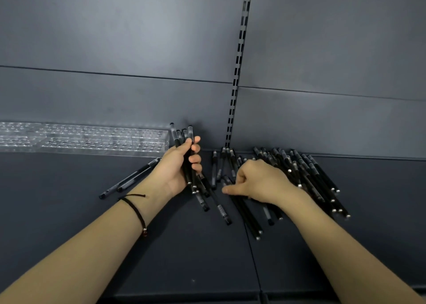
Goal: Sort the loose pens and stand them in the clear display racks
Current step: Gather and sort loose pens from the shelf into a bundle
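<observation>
Several pens (190, 133) sit clenched in left hand (176, 166) beside clear racks (103, 138); right hand (261, 181) on pile (307, 172), grip unclear.

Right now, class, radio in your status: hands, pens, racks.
Left grip holds a bundle of black plastic pens. Right grip curled in the loose black pen pile, hold unclear. Clear plastic display racks empty, unblocked.

No text, label, brand or number can be read anywhere here.
</observation>
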Available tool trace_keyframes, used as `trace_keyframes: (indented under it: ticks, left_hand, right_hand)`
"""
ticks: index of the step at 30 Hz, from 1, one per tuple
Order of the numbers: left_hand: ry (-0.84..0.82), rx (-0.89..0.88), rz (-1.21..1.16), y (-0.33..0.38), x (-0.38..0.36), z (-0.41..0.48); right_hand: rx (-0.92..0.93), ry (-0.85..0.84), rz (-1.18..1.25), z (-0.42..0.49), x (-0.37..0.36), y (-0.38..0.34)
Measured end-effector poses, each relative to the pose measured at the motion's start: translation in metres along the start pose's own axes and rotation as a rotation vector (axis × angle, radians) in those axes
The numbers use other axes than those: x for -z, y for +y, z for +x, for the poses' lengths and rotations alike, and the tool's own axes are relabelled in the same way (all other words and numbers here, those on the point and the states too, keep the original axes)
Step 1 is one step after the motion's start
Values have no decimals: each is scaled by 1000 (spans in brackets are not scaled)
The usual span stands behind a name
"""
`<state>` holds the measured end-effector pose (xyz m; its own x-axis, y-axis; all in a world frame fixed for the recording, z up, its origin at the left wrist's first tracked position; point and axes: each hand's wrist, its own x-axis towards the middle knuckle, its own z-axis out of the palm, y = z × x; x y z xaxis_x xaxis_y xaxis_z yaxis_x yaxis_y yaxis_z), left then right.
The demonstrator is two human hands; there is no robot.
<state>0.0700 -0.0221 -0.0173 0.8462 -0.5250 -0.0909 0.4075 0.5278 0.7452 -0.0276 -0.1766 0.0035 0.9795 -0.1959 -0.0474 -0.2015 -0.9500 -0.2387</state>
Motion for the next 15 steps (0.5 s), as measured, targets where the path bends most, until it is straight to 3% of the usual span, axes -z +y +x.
trace_keyframes:
  ticks: [3,10,15]
  left_hand:
    - [20,-28,-5,4,2,2]
    - [32,-38,30,3,3,5]
    - [48,-18,54,-2,-1,2]
  right_hand:
    - [-32,78,33,6,-5,0]
    - [-34,-55,192,2,-3,6]
    - [7,-3,282,7,-7,6]
